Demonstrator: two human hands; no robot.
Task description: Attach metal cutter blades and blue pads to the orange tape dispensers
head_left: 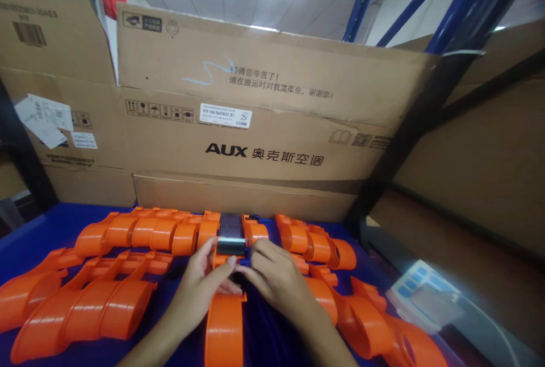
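Observation:
In the middle of the head view, an orange tape dispenser point(224, 327) hangs with its round frame toward me. Its upper end carries a dark roller point(230, 247) with a pale serrated blade strip along the top edge. My left hand point(206, 276) is closed around the dispenser's left side, thumb across the front. Against the right side, my right hand point(272, 273) has its fingers curled and pinching near a small blue part point(246, 254). What lies under those fingertips is partly hidden.
Rows of orange tape dispensers point(85, 310) lie on the blue surface point(51, 216) at left, with more dispensers point(366, 327) at right. Behind them stands a cardboard panel point(264, 128). A white device point(426, 296) with a cable sits at far right, beside a dark post point(395, 134).

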